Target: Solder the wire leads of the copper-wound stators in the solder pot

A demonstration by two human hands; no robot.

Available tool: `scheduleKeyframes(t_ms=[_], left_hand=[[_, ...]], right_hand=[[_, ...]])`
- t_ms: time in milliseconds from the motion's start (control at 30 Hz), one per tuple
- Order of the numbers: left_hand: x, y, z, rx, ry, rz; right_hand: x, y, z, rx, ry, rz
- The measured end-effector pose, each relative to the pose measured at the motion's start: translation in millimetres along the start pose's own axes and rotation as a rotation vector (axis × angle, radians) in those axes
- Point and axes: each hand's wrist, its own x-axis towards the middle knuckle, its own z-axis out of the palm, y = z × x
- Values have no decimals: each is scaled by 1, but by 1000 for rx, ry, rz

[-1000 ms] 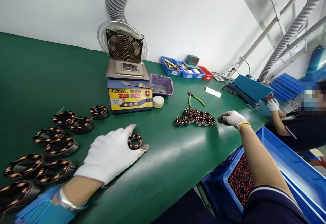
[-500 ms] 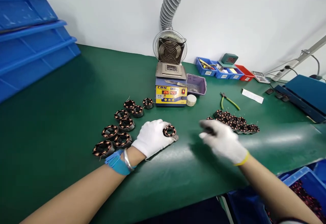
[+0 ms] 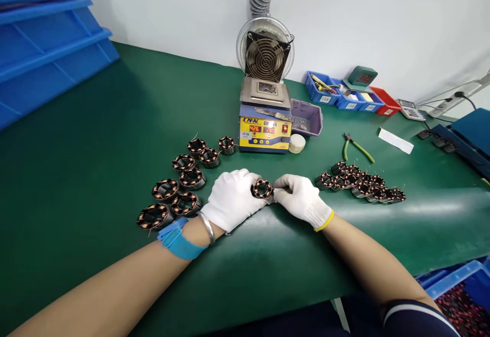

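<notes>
Both my hands wear white gloves and meet at the middle of the green table [image 3: 95, 138]. My left hand [image 3: 231, 199] holds a small round copper-wound stator [image 3: 262, 189] between thumb and fingers. My right hand [image 3: 300, 199] pinches the same stator's right edge with closed fingers. To the left of my left hand lie several larger wound stators [image 3: 179, 186] in two rows. A cluster of small stators [image 3: 362, 183] lies to the right of my right hand.
A yellow-and-blue solder pot [image 3: 265, 122] with a fan [image 3: 265, 55] and hose stands behind my hands, beside a purple tray [image 3: 308, 117] and a white tape roll [image 3: 297, 143]. Green-handled cutters [image 3: 358, 146], small parts bins [image 3: 346, 97] and stacked blue crates [image 3: 42, 41] lie around.
My right hand came from the small stator cluster on the right over to the stator in my left hand and closed on it. My view swung left, away from the co-worker.
</notes>
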Motion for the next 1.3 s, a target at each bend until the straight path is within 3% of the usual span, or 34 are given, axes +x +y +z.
scheduleKeyframes(t_ms=[167, 333, 500, 633, 733, 900, 1000, 1167, 1233, 1300], left_hand=[[-3, -2, 3, -9, 98, 32], [-5, -2, 3, -11, 124, 50], [-8, -3, 4, -125, 180, 52], [-9, -3, 8, -355, 171, 69], [-9, -4, 12, -466, 134, 91], [-7, -3, 10, -486, 62, -24], [-6, 0, 3, -601, -27, -91], [-7, 1, -9, -1061, -210, -138], [-9, 0, -13, -1178, -130, -202], [-11, -3, -14, -1239, 58, -274]], right_hand=[[10, 19, -4, 410, -44, -8], [5, 18, 0, 336, -102, -145], [9, 17, -3, 660, -131, -62], [7, 9, 10, 799, -171, -167], [1, 4, 26, 770, -57, -216], [-2, 6, 30, 433, 233, -253], [-1, 9, 27, 364, 278, -267], [3, 17, 27, 498, 250, -313], [5, 19, 27, 510, 251, -295], [7, 20, 25, 511, 274, -275]])
